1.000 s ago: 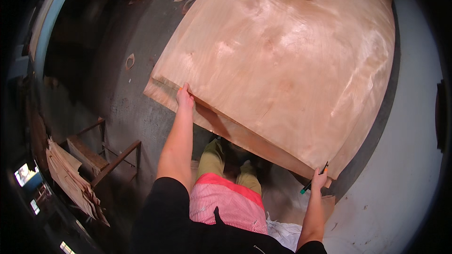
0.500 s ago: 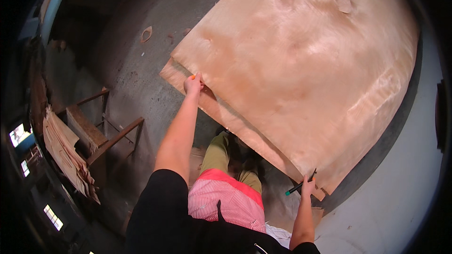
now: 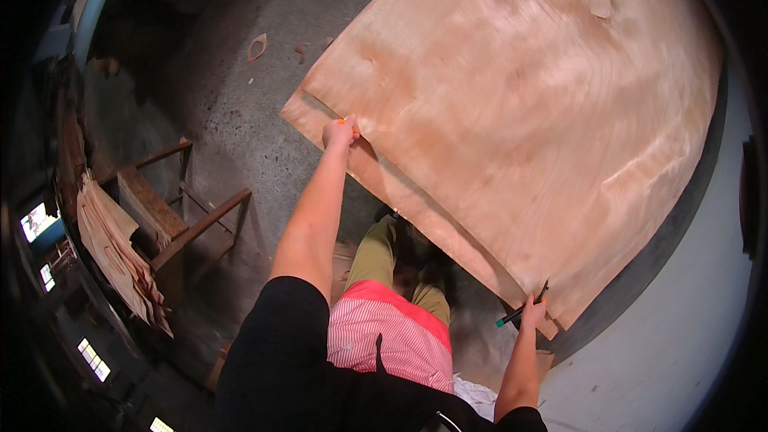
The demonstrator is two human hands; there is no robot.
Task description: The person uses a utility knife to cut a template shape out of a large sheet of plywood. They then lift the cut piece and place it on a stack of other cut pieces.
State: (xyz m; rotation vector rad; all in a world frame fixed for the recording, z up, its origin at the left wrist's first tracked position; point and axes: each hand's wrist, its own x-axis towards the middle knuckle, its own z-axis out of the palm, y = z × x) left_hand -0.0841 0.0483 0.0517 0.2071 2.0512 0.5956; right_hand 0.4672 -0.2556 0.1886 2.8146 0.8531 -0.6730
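Pale upper wood-veneer sheet [image 3: 512,128] spreads from twelve to four o'clock, probably light, bendy, easily split. Left hand [image 3: 342,132], eleven o'clock, pinches its near edge; right hand [image 3: 532,312], four o'clock, holds a black pen [image 3: 510,318], sheet grip unclear. Wide-set edge holds should suit.

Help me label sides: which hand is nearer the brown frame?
Left. The left hand, at the edge of the wooden sheet, is right of the brown frame and higher in view; the right hand, holding a black pen-like tool, is much farther right.
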